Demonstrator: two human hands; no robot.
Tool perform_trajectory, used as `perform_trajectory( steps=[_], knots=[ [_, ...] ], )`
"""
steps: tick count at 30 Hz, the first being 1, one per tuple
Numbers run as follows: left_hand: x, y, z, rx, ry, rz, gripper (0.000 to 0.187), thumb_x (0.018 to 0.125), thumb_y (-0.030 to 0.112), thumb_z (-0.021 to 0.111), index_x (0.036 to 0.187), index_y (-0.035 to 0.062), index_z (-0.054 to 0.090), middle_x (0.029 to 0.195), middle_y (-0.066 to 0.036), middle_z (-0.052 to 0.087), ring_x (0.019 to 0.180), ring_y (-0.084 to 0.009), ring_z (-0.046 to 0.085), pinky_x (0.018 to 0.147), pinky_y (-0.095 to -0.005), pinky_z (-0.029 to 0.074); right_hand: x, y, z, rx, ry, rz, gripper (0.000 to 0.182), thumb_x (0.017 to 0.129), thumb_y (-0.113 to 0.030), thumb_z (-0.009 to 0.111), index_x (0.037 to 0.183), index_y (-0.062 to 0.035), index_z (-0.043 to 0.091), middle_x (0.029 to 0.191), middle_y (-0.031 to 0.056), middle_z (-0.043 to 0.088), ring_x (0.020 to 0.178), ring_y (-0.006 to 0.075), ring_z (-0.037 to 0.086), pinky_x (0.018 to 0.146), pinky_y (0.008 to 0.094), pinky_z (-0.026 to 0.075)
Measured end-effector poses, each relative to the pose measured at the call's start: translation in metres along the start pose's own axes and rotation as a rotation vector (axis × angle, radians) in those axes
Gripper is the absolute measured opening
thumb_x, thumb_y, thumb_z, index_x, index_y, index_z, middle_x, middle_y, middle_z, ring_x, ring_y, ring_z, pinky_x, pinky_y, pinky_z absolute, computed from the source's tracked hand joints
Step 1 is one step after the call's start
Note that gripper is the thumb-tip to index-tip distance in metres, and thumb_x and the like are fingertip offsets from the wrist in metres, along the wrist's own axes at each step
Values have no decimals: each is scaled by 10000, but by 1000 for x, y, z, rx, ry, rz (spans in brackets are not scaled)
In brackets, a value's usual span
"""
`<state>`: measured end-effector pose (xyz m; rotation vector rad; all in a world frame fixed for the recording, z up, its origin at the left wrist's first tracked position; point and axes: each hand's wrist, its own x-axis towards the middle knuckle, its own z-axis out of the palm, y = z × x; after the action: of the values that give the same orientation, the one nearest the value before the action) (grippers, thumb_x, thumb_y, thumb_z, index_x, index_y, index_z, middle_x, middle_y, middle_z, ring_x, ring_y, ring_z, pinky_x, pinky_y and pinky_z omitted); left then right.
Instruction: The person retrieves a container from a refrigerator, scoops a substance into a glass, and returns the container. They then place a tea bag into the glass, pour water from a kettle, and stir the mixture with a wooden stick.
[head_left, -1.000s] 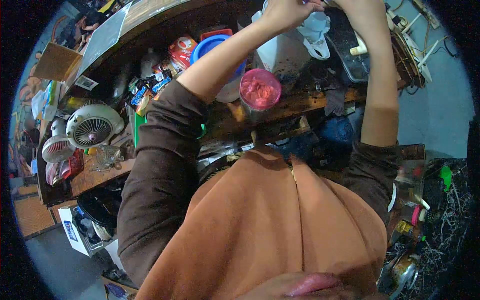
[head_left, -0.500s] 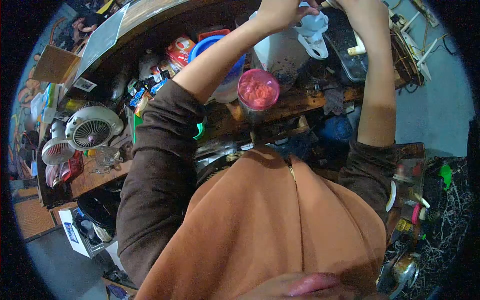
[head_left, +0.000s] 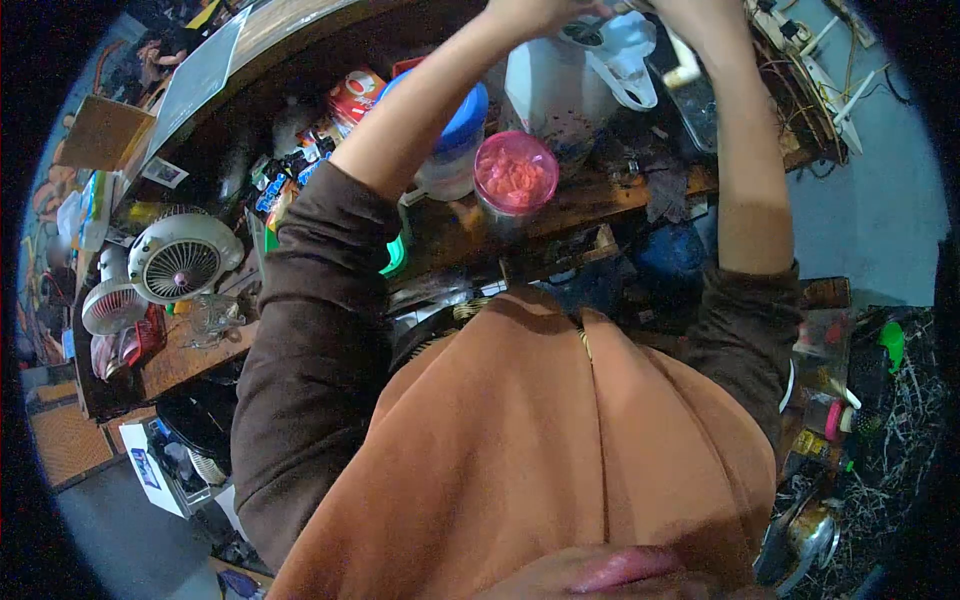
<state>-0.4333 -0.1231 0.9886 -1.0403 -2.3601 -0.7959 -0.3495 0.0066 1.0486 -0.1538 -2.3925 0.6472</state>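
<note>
My left hand (head_left: 535,14) is at the top edge, over a white plastic bag (head_left: 632,62) with loop handles. Its fingers curl inward, mostly cut off by the frame, so what they hold cannot be made out. Close beside it, my right hand (head_left: 700,22) is closed, with a white handle (head_left: 683,64) sticking out below the palm; the tool's other end is out of view. Beneath the hands stand a pale translucent container (head_left: 550,95) and a dark tray (head_left: 697,118). Nearer me is a pink-rimmed tub (head_left: 515,172) of reddish pieces.
A blue-lidded container (head_left: 462,125) stands under my left forearm. Packets (head_left: 272,192) and a red box (head_left: 355,98) lie farther left, beyond a white fan (head_left: 185,257). Sticks (head_left: 790,105) line the wooden table's (head_left: 580,205) right end. Utensils (head_left: 815,535) lie at lower right.
Both hands have shifted left and slightly up, farther out of the frame. The white handle has moved up and left with my right hand.
</note>
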Motion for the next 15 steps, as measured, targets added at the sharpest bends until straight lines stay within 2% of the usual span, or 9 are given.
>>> perform_trajectory(
  steps=[3,4,6,7,10,11,15],
  knots=[
    [5,-26,7,115,53,-29,197,804,265,630,987,206,670,1179,-34,547,1095,-327,491,974,-664,215,23,7,26,-263,-92,-138,487,638,-393,743,902,10,666,885,203,655,835,322,638,762,375,503],
    [5,-29,10,113,49,-35,197,804,265,630,987,206,670,1179,-34,547,1095,-327,491,974,-664,215,30,8,31,-263,-100,-138,487,638,-393,743,902,10,666,885,203,655,835,322,638,762,375,503],
    [3,-36,14,50,68,-153,201,820,236,593,1011,203,648,1145,-61,554,1089,-329,498,953,-657,240,40,10,41,-393,-187,-272,499,628,-408,747,897,5,669,894,200,655,842,325,636,770,387,501],
    [1,-39,14,42,103,-82,218,823,212,569,1033,201,626,1072,-87,560,1056,-328,512,910,-618,299,40,10,45,-424,-222,-256,475,636,-387,727,893,8,669,887,203,654,844,329,636,771,399,500],
    [-1,-44,18,-11,94,-123,223,820,211,566,1035,203,627,1014,-94,559,1009,-317,523,866,-566,337,33,15,58,-341,-358,-172,441,642,-346,700,896,13,663,870,213,649,831,338,635,765,407,500],
    [-6,-43,18,2,121,-78,237,819,242,568,1042,221,642,979,-102,550,976,-316,523,853,-526,350,27,16,63,-272,-330,-162,409,642,-311,677,893,12,661,843,223,644,813,353,633,752,409,504],
    [-17,-43,15,83,138,-8,242,817,286,571,1033,242,672,976,-105,545,995,-316,509,862,-507,341,15,11,64,-295,-306,-183,353,662,-287,669,872,-4,668,811,224,639,788,365,631,727,408,509]
  ],
)
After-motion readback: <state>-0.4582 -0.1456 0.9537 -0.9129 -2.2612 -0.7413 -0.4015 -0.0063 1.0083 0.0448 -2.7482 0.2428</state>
